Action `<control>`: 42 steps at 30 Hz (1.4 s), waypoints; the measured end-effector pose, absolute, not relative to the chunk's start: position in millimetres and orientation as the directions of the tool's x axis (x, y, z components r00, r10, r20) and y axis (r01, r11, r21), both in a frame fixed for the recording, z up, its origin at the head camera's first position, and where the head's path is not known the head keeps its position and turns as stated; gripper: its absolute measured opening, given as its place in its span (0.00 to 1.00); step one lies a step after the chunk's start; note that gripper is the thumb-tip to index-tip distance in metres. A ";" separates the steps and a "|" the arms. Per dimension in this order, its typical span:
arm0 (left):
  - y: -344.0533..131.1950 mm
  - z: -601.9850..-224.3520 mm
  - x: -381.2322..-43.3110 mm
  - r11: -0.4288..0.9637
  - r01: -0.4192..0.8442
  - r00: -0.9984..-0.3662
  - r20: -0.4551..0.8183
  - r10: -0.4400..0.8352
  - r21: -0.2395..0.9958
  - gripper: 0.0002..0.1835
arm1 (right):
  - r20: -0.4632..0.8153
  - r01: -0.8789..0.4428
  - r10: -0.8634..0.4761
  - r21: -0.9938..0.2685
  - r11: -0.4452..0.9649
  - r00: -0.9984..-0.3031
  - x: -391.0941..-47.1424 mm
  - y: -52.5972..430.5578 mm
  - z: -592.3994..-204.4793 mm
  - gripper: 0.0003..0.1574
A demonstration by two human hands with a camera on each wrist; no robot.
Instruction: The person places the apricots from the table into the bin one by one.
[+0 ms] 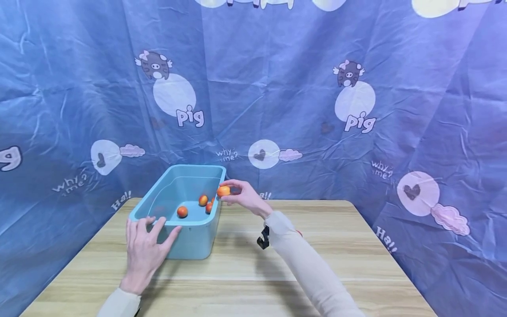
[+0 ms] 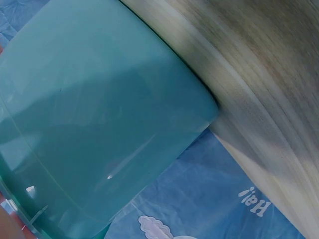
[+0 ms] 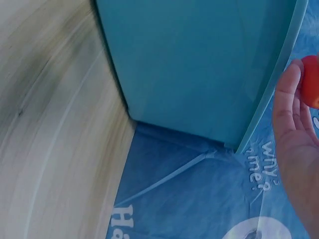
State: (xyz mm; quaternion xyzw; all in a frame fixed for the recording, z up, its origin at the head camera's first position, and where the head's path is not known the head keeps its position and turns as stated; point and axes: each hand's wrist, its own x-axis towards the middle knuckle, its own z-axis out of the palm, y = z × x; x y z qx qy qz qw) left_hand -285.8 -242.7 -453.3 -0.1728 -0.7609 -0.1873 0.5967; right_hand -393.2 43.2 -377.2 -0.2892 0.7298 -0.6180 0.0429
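Note:
A light blue plastic bin [image 1: 192, 240] stands on the wooden table, with several small round orange-red fruits [image 1: 182, 211] on its floor. My left hand [image 1: 144, 248] holds the near rim at the left corner, fingers over the edge and thumb against the front. Only slivers of that hand show in the left wrist view, beside the bin's wall [image 2: 99, 114]. Over the right rim, my right hand [image 1: 245, 197] pinches one more orange-red fruit [image 1: 223, 190] between thumb and fingers. The right wrist view shows this fruit [image 3: 310, 82] at its edge, just beyond the rim.
The wooden table [image 1: 317, 255] extends to the right of the bin. A blue printed curtain [image 1: 269, 105] hangs behind and at both sides. A black wrist mount [image 1: 263, 238] sits at the right cuff, and a bit of something red [image 1: 299, 233] shows behind the sleeve.

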 end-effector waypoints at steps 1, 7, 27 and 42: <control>-243.0 -452.9 -285.6 0.869 0.488 -0.229 0.973 0.041 0.078 0.33 | 0.302 -0.376 -0.468 -0.924 0.072 -0.831 -393.5 41.0 -376.3 0.28; -242.7 -450.1 -286.3 0.873 0.481 -0.240 0.970 0.048 0.076 0.34 | 0.333 -0.413 -0.441 -0.906 0.097 -0.833 -398.4 29.8 -372.0 0.26; -244.3 -450.4 -285.6 0.877 0.474 -0.251 0.967 0.049 0.078 0.33 | 0.379 -0.504 -0.447 -0.840 0.202 -0.810 -406.3 -8.1 -347.0 0.24; -246.4 -449.7 -282.8 0.887 0.457 -0.282 0.956 0.081 0.060 0.32 | 0.347 -0.424 -0.259 -0.828 0.367 -0.901 -409.0 -31.9 -350.1 0.19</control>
